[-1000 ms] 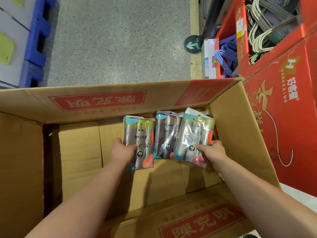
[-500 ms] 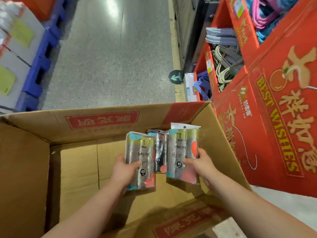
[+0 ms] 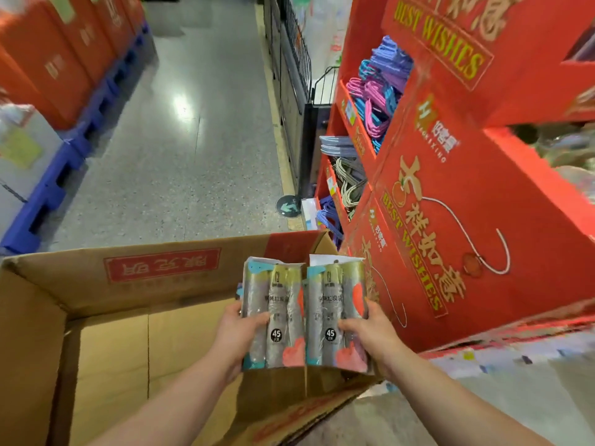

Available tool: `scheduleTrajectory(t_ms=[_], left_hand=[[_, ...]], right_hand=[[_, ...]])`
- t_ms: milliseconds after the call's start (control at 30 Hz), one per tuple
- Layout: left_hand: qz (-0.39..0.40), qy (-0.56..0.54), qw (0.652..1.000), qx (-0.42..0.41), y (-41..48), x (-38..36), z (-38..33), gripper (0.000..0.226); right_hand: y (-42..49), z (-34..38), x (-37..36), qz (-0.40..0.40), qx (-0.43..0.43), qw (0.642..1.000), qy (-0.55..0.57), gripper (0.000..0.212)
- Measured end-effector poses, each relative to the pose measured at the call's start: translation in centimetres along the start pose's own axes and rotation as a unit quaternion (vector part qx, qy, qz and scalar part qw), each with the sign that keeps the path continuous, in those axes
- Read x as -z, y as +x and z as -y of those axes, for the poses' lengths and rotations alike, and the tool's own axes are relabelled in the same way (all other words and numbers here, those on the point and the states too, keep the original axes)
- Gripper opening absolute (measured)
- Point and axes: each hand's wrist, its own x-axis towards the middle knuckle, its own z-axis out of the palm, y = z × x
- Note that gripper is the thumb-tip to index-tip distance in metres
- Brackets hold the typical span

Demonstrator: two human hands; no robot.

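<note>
I am holding two packs of rolls side by side in the lower middle of the frame, above the open cardboard box (image 3: 106,352); the left pack (image 3: 285,300) is sitting in my left hand (image 3: 235,334) and the right pack (image 3: 335,294) in my right hand (image 3: 373,333); both packs are standing upright with their printed fronts facing me, their inner edges touching or just beside each other, I cannot tell which; each is showing a black round label reading 45 and a pink heart near its lower end; my left thumb is lying across the front of the left pack while the fingers are curling round behind it, mostly hidden; my right thumb is pressing on the front of the right pack and the fingers are wrapping its outer edge; the box is filling the lower left of the frame, its far flap showing a red printed label upside down; a red display stand (image 3: 457,201) is rising on the right side of the frame, just beside the box, lettered BEST WISHES; coloured hangers (image 3: 376,91) are lying in its compartments toward the upper right; the grey speckled floor (image 3: 193,149) is running up the middle, with a green arrow sticker (image 3: 288,206) beyond the box; a blue pallet (image 3: 48,194) is sitting at the left edge.
</note>
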Motion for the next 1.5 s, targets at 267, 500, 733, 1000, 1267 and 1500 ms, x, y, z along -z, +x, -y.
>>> scheduleTrajectory(t_ms=[267, 500, 733, 1000, 1267, 1500], left_hand=[[0.045, 0.024, 0.998, -0.035, -6.5, -3.9, 1.4, 0.027], [0.101, 0.039, 0.993, -0.041, -13.3, -8.9, 3.9, 0.037], [0.139, 0.059, 0.985, -0.085, -19.1, -16.0, 6.2, 0.04], [0.224, 0.068, 0.964, -0.13, -26.6, -24.6, 7.2, 0.023], [0.282, 0.085, 0.941, -0.168, -30.5, -29.4, 4.7, 0.015], [0.311, 0.064, 0.933, -0.169, -29.6, -34.9, 0.9, 0.044]], right_hand=[[-6.0, -4.3, 6.0, -0.018, 0.053, 0.998, 0.029, 0.046], [-13.3, -9.1, 12.7, -0.061, 0.06, 0.994, 0.069, 0.046], [-20.2, -13.6, 20.3, -0.122, 0.083, 0.982, 0.119, 0.043], [-26.3, -18.2, 28.4, -0.188, 0.095, 0.959, 0.191, 0.042], [-28.4, -18.8, 33.3, -0.225, 0.146, 0.932, 0.244, 0.049], [-27.3, -16.4, 38.0, -0.258, 0.166, 0.914, 0.265, 0.052]])
